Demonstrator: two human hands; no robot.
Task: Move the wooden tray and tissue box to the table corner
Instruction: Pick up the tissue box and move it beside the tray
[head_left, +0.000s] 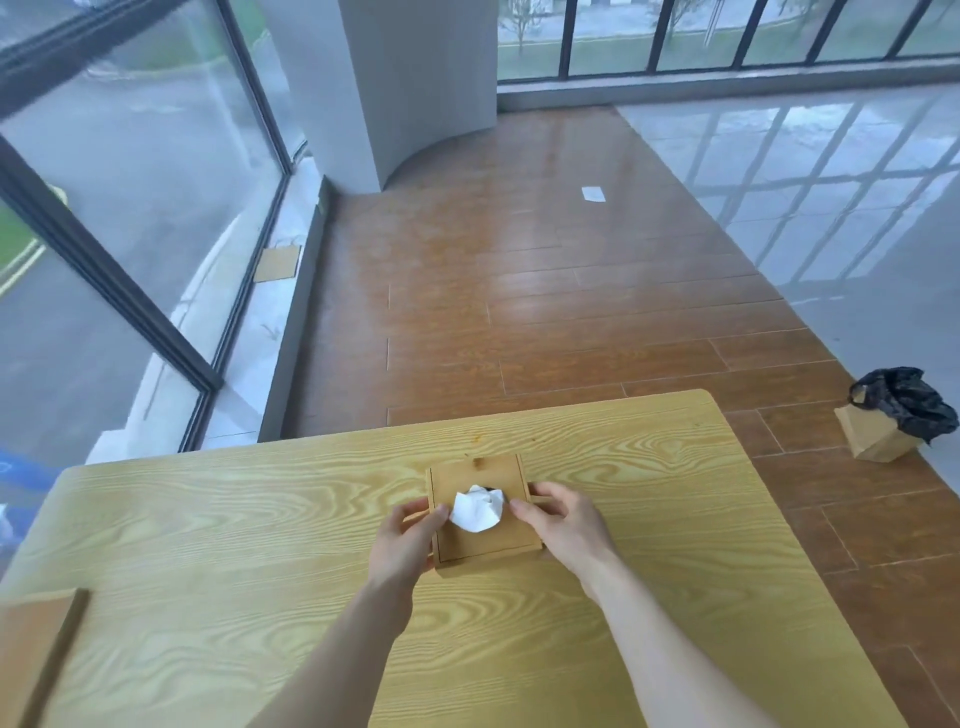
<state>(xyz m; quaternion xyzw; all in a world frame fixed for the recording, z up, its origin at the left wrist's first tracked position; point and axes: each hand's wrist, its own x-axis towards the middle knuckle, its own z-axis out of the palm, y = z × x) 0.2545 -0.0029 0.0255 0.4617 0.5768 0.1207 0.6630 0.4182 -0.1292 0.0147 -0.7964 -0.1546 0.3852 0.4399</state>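
Observation:
A square wooden tissue box (478, 475) with a white tissue (477, 509) sticking out of its top sits near the middle of the light wooden table (208, 519). My left hand (408, 540) grips the box's left side and my right hand (563, 525) grips its right side. Thin wooden edges of a tray (540, 500) show beneath the box at both sides; most of the tray is hidden under the box and my hands.
A brown wooden piece (36, 654) lies at the table's near left edge. Beyond the table is wood flooring with a paper scrap (593, 194). A paper bin with a black bag (896, 413) stands on the floor at the right. Glass walls run along the left.

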